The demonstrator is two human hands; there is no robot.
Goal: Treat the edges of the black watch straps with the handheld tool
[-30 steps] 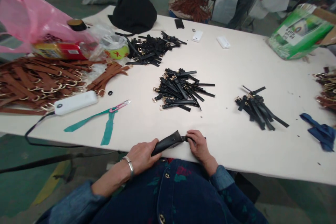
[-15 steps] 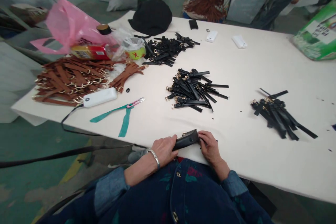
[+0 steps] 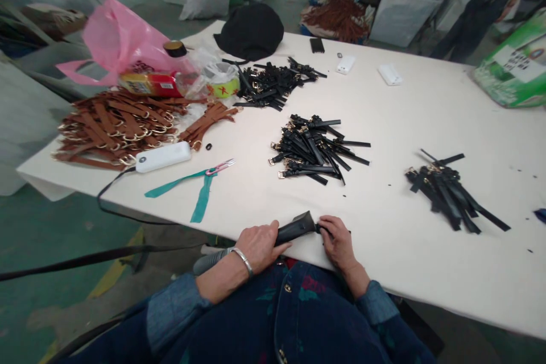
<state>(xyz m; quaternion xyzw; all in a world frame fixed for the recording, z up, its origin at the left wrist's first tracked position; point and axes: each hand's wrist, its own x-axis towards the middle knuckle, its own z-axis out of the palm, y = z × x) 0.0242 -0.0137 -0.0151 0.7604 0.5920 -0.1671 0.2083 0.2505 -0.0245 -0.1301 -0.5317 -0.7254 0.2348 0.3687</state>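
Note:
My left hand [image 3: 258, 245] is wrapped round a black tool [image 3: 295, 228] with a wide, flat mouth, which points right. A grey ribbed part [image 3: 209, 262] shows behind that wrist. My right hand [image 3: 338, 242] pinches a small black strap [image 3: 319, 228] just past the tool's mouth; most of the strap is hidden by the fingers. Whether strap and tool touch, I cannot tell. Beyond my hands lies a pile of black buckled straps [image 3: 313, 148], with a smaller pile of black straps [image 3: 446, 190] to the right.
Thread snips [image 3: 219, 168] with green cloth strips lie at the left, near a white power bank [image 3: 163, 157] and brown straps [image 3: 98, 125]. Farther back are a black cap [image 3: 251, 31], more black straps [image 3: 273, 82], a pink bag [image 3: 113, 40] and a green bag [image 3: 514, 71]. A person [image 3: 478, 11] stands behind.
My left hand and the black tool have shifted slightly left, widening the space to my right hand. The black strap between them now shows more. The camera view has tilted a little.

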